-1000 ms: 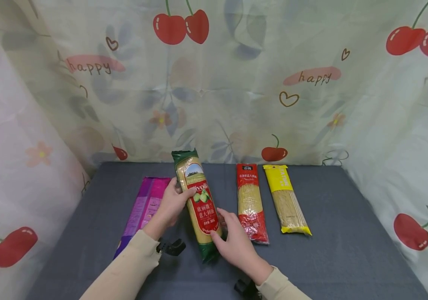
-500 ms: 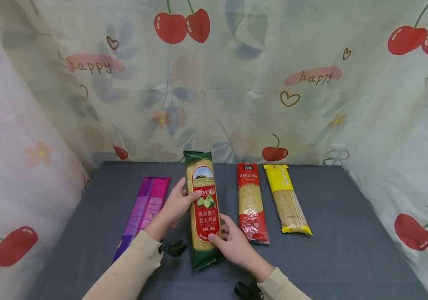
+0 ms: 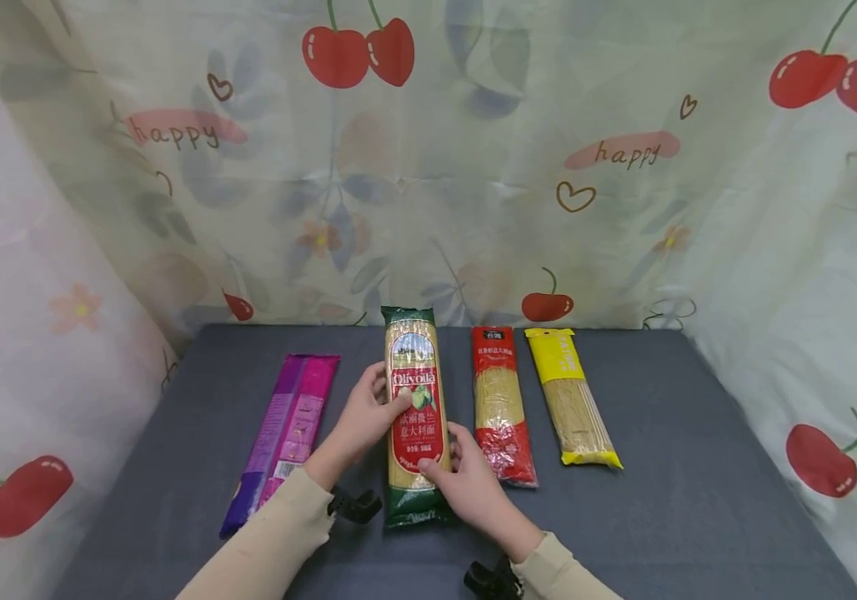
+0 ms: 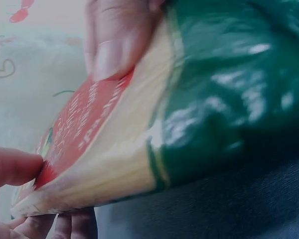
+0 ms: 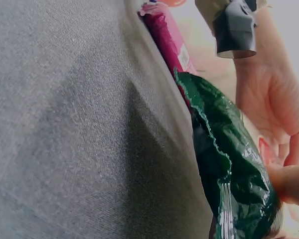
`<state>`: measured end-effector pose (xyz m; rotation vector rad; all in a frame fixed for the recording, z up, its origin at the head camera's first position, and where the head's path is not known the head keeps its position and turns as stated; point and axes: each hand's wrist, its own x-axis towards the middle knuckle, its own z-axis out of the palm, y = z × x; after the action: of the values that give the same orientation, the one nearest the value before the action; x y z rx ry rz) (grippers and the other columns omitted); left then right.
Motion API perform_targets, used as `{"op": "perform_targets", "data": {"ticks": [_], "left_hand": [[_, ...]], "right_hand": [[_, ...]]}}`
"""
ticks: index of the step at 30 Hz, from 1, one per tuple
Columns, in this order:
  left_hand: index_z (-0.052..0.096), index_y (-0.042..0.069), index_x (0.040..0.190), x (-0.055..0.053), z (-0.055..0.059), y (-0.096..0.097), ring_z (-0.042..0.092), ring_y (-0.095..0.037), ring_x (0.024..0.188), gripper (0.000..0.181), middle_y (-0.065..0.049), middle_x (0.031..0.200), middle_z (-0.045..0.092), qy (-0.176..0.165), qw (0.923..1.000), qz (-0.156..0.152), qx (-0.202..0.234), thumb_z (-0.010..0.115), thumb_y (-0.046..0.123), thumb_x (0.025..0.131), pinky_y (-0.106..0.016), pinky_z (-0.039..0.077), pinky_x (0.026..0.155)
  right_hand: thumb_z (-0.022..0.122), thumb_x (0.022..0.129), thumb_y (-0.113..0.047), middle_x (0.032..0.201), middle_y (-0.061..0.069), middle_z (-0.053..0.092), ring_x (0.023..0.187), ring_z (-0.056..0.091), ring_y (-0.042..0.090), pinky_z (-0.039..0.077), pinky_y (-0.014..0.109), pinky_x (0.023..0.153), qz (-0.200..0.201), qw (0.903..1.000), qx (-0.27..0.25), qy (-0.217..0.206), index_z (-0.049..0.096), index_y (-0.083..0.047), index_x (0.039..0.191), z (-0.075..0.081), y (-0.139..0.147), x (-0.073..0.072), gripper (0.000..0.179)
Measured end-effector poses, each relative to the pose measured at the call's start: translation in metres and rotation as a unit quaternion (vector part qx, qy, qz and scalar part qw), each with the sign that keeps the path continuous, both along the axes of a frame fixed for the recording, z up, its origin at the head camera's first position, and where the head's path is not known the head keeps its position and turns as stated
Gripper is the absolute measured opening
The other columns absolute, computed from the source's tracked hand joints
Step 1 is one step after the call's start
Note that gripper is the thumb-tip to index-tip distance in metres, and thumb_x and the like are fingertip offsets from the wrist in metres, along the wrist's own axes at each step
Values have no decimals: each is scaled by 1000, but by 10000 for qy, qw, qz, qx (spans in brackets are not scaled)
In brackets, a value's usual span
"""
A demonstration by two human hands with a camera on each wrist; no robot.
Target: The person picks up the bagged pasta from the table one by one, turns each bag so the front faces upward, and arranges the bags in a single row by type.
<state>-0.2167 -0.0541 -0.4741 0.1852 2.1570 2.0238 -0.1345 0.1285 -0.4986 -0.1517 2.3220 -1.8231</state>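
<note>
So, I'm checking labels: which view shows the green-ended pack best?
Head: the green-ended pack shows end to end, its label mostly readable. Left wrist shows one green end and a blurred label part; right wrist, mainly a green end.

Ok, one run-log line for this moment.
left grip: holds green-ended pasta pack; right grip: same pack, lower; purple pack: table, left; red pack, yellow pack: table, right
</note>
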Motion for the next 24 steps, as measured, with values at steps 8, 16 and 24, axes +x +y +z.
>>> {"op": "perform_targets", "data": {"ticks": [8,16,24], "left_hand": [[29,15,150,-3,-19,12,58,-29,112,71,-13,132,55,15,9999,24,-113,66,8,91,-41,53,83],[29,19,152,-14,-29,19,57,-28,114,71,-13,134,54,-247,9996,136,-40,65,7,92,-43,50,87],[26,14,153,-22,-32,20,58,-28,113,73,-15,135,54,-298,9995,-39,-103,64,4,92,-42,51,88]], "right_hand": [[68,92,-28,99,9,58,79,60,17,51,35,65,-403,9955,810,264,33,3,142,-1,-1,-6,68],[65,92,-19,122,21,55,97,60,23,51,39,75,-542,9907,1241,151,27,4,146,0,-4,-11,70],[65,91,-11,129,24,52,111,56,30,49,46,86,-710,9862,1467,298,32,6,143,-1,-7,-17,65]]}}
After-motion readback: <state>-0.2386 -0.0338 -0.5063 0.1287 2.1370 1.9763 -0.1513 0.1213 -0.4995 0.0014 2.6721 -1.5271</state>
